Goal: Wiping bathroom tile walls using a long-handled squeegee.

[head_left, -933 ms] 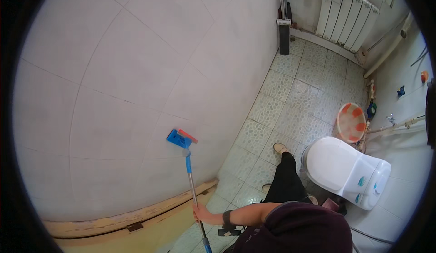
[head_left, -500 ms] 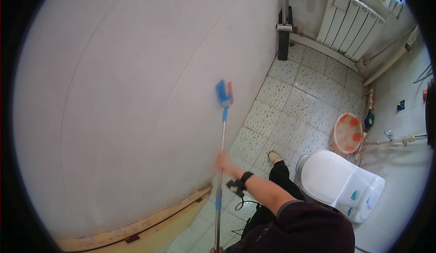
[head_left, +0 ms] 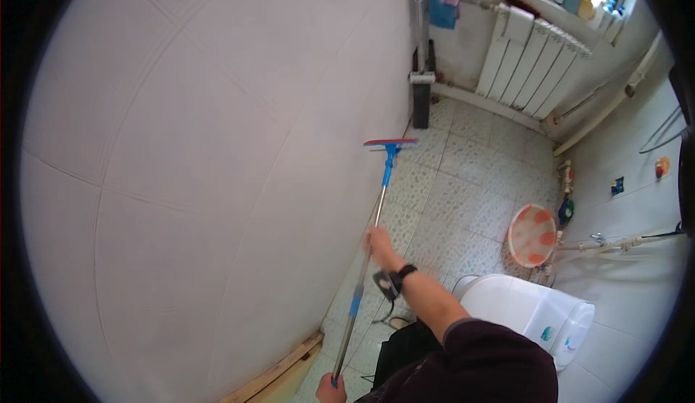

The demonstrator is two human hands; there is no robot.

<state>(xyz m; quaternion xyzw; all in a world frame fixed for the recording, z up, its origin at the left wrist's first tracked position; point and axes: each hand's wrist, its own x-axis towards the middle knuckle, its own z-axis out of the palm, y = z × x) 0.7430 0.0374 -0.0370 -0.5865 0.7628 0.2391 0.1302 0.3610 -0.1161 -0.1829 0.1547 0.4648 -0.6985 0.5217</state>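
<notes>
A long-handled squeegee (head_left: 391,144) with a blue head, a red edge and a silver telescopic pole slants up and away from me. Its head is held out in front of the pale tiled wall (head_left: 217,149); whether it touches the wall I cannot tell. My right hand (head_left: 380,247), slightly blurred, is closed round the upper pole, below the blue neck. At the lower end of the pole, near the bottom edge, my left hand (head_left: 331,390) wraps round it. A black band and a small dark device (head_left: 388,284) sit on my right wrist.
To my right are a white toilet (head_left: 499,298) and an orange-and-white basin (head_left: 532,235) on the tiled floor (head_left: 463,207). A dark flat mop (head_left: 421,102) leans in the far corner beside a white radiator (head_left: 532,63). A wooden edge (head_left: 282,374) lies at lower left.
The squeegee head has turned and swung right, so its red edge now lies crosswise. My right hand has moved right and up along with it. The view has shifted, and my left hand shows more.
</notes>
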